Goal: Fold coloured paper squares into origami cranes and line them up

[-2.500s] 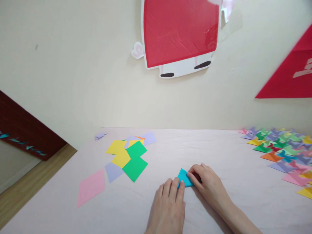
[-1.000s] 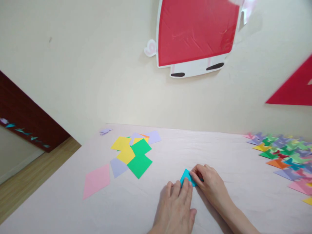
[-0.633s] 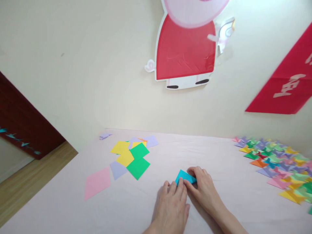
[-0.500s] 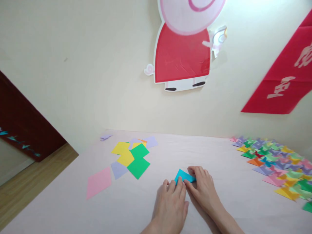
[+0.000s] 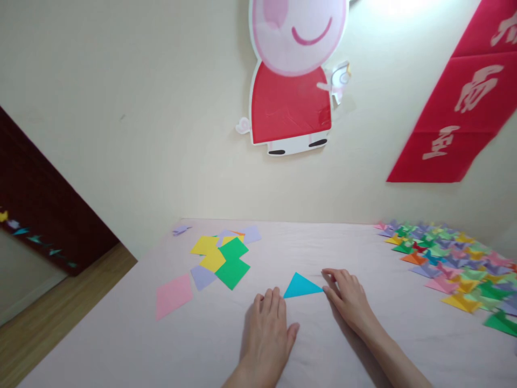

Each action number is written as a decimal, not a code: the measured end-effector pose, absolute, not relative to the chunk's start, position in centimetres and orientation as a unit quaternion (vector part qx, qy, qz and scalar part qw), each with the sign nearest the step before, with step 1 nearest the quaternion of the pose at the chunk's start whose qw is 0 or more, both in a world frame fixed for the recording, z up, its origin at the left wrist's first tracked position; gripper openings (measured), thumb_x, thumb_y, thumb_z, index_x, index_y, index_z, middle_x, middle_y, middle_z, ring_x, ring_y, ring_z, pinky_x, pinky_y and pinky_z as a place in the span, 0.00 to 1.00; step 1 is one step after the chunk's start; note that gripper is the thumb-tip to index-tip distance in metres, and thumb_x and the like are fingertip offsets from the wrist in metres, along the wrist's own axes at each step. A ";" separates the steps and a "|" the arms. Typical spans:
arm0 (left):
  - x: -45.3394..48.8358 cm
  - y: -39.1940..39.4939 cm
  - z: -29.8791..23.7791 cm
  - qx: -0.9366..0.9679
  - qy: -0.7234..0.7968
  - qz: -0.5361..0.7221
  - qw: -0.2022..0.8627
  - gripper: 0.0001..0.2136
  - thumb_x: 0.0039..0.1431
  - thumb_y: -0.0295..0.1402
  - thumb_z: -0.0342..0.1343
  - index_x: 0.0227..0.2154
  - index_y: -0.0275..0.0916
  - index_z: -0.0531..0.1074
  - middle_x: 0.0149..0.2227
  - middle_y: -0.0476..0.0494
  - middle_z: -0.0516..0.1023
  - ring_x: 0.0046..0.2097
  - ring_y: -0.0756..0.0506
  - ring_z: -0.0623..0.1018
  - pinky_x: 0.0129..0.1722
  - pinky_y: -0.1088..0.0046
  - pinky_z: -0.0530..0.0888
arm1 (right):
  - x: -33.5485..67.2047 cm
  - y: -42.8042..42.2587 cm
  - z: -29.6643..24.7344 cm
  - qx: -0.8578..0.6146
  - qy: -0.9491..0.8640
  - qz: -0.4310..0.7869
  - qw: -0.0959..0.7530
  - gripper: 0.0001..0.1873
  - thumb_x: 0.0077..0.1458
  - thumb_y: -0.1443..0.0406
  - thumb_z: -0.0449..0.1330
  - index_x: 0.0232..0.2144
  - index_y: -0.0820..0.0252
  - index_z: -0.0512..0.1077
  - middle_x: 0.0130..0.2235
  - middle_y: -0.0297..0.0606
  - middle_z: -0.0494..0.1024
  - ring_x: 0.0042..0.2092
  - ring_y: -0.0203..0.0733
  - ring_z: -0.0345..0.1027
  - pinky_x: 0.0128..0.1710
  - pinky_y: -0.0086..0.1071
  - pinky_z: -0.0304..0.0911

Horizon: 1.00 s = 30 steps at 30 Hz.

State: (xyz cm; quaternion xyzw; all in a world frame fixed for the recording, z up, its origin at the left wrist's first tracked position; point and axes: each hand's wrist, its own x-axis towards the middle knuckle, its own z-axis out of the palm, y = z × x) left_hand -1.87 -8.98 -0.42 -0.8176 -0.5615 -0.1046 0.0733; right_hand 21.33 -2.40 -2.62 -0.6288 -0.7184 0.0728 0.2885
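A blue sheet of paper [image 5: 301,286], folded into a triangle, lies flat on the pale pink cloth with its long edge toward me. My left hand [image 5: 267,326] rests palm down with fingers stretched out, the fingertips beside the triangle's left corner. At the right corner is my right hand [image 5: 348,296]. Its thumb tip touches or nearly touches that corner, and its bent fingers stay apart from the thumb, above the cloth. Neither hand covers the triangle.
Loose paper squares lie to the left: pink [image 5: 174,297], purple [image 5: 202,278], yellow [image 5: 212,261] and green [image 5: 233,273]. Rows of folded paper figures [image 5: 460,264] fill the right side. The pale cloth surface [image 5: 121,345] meets a wall with a cartoon cutout [image 5: 291,105] and a red banner [image 5: 444,118].
Both hands have moved apart, the left one leftward off the blue paper and the right one slightly rightward. The blue triangle now shows whole. The camera view has shifted.
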 end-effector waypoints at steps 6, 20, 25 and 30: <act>-2.2 -9.1 -1.4 -0.792 -0.580 -0.184 0.057 0.20 0.61 0.37 0.53 0.53 0.33 0.69 0.60 0.35 0.68 0.58 0.34 0.68 0.56 0.51 0.66 | 21.6 -2.1 -1.1 -0.606 -0.730 0.134 0.287 0.16 0.58 0.65 0.48 0.42 0.56 0.73 0.42 0.42 0.75 0.43 0.48 0.66 0.45 0.41 0.61; -1.9 -8.1 0.7 -0.854 -0.479 -0.200 -0.031 0.43 0.53 0.25 0.54 0.67 0.35 0.35 0.68 0.35 0.51 0.68 0.40 0.51 0.63 0.51 0.56 | 16.6 -2.4 1.8 -0.476 -0.836 0.103 0.252 0.15 0.48 0.76 0.52 0.30 0.55 0.74 0.38 0.38 0.74 0.41 0.45 0.63 0.41 0.38 0.57; -2.4 -7.9 0.1 -0.876 -0.452 -0.165 -0.044 0.40 0.60 0.43 0.55 0.67 0.35 0.40 0.67 0.36 0.53 0.67 0.40 0.54 0.63 0.55 0.57 | 18.3 -2.4 2.4 -0.430 -0.869 0.100 0.224 0.15 0.50 0.76 0.51 0.29 0.55 0.74 0.39 0.38 0.78 0.43 0.45 0.64 0.44 0.39 0.58; -2.2 -8.3 -0.1 -0.881 -0.447 -0.128 -0.088 0.38 0.63 0.49 0.50 0.67 0.32 0.44 0.66 0.36 0.57 0.64 0.39 0.60 0.61 0.58 0.59 | 20.5 -3.3 2.6 -0.441 -0.875 0.090 0.180 0.20 0.47 0.78 0.51 0.34 0.53 0.75 0.45 0.35 0.79 0.48 0.46 0.65 0.48 0.42 0.59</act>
